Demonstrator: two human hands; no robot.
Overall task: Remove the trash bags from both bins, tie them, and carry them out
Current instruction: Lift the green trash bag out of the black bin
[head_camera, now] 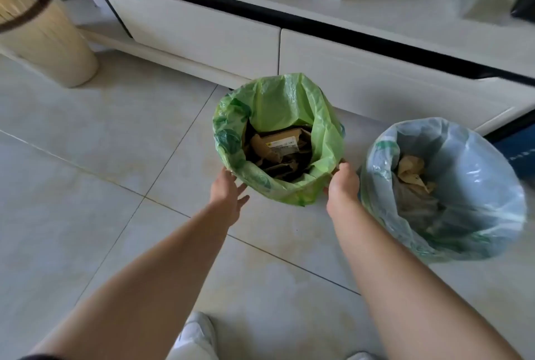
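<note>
Head view: my left hand [227, 193] open, fingers spread, beside green bag [278, 105]; my right hand [343, 183] touching its edge, grip unclear; blue bag [469, 157] near

A green trash bag [292, 105] lines one bin, its rim folded out over the edge, open, holding torn cardboard [279, 151]. At its four o'clock, just beside it, a pale blue trash bag [474, 168] lines the other bin, open, holding crumpled brown paper [414, 171]
</note>
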